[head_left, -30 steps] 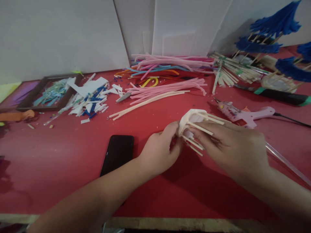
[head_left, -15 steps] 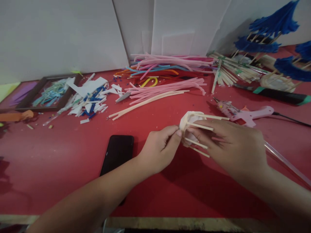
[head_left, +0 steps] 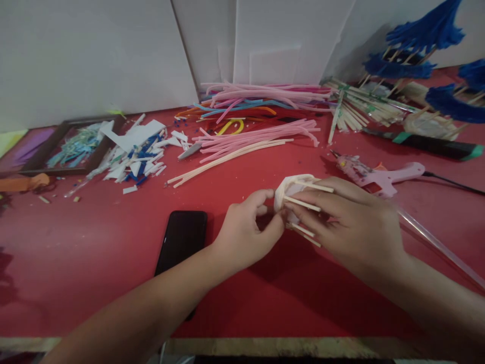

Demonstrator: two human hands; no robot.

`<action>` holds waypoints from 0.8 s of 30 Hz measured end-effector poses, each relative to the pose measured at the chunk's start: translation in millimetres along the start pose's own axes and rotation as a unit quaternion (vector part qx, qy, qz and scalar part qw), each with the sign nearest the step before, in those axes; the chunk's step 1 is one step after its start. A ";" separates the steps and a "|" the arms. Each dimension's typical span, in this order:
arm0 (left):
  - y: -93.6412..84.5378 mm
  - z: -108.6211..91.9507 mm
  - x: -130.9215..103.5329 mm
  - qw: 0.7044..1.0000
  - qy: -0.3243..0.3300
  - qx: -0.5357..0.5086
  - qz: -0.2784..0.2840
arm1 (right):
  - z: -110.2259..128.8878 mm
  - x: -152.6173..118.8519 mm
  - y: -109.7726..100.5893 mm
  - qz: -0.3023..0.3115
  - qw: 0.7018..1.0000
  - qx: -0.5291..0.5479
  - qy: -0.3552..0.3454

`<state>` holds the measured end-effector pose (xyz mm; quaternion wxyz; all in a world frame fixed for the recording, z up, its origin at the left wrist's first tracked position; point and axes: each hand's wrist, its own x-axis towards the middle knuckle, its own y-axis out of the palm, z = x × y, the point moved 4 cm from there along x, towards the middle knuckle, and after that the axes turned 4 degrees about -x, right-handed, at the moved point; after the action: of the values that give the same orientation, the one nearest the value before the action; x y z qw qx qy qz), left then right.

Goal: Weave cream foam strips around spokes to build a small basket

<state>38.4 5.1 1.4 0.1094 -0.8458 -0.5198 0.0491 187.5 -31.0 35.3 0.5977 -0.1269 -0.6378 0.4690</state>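
Observation:
A small round cream-white piece (head_left: 281,191) with several thin wooden sticks (head_left: 308,203) standing out of it is held above the red table (head_left: 235,298). The sticks point to the right. My right hand (head_left: 359,222) grips the piece from the right, its fingers among the sticks. On the other side, my left hand (head_left: 248,227) has its thumb at the lower left rim, with a gap between thumb and forefinger; the other fingers are mostly hidden.
A black phone (head_left: 182,237) lies left of my left forearm. Pink pipe cleaners (head_left: 257,136), white scraps (head_left: 132,136) and a framed tray (head_left: 34,164) are behind. At right are a pink glue gun (head_left: 390,179), a black-green cutter (head_left: 435,146) and blue-roofed models (head_left: 424,35).
The round piece has shifted slightly left and turned in my right hand. My left forefinger has lifted from the rim, opening a gap above the thumb.

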 end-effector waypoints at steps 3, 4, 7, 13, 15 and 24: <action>-0.9 1.8 0.6 1.000 -0.014 0.002 -0.016 | 0.6 -0.3 0.6 0.010 1.000 0.005 -0.018; -0.8 2.8 0.8 1.000 -0.016 0.001 -0.019 | 0.9 -0.4 0.8 0.014 1.000 0.006 -0.025; -0.1 3.8 1.5 1.000 -0.006 0.002 -0.017 | 1.7 -0.6 1.9 0.023 0.999 0.005 -0.040; -1.6 0.4 1.7 0.999 0.015 0.038 -0.026 | 3.7 -0.5 2.7 0.032 0.997 0.008 -0.064; -2.2 0.5 2.2 0.999 0.011 0.029 -0.025 | 3.7 -0.5 2.0 0.044 0.996 0.000 -0.078; -3.6 7.7 4.1 0.998 -0.018 0.043 -0.036 | -2.6 -3.7 -1.8 0.052 0.993 -0.080 -0.074</action>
<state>35.6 11.4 -5.1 0.1379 -0.8202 -0.5491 0.0820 191.4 -33.5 33.9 0.5114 -0.1722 -0.7083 0.4550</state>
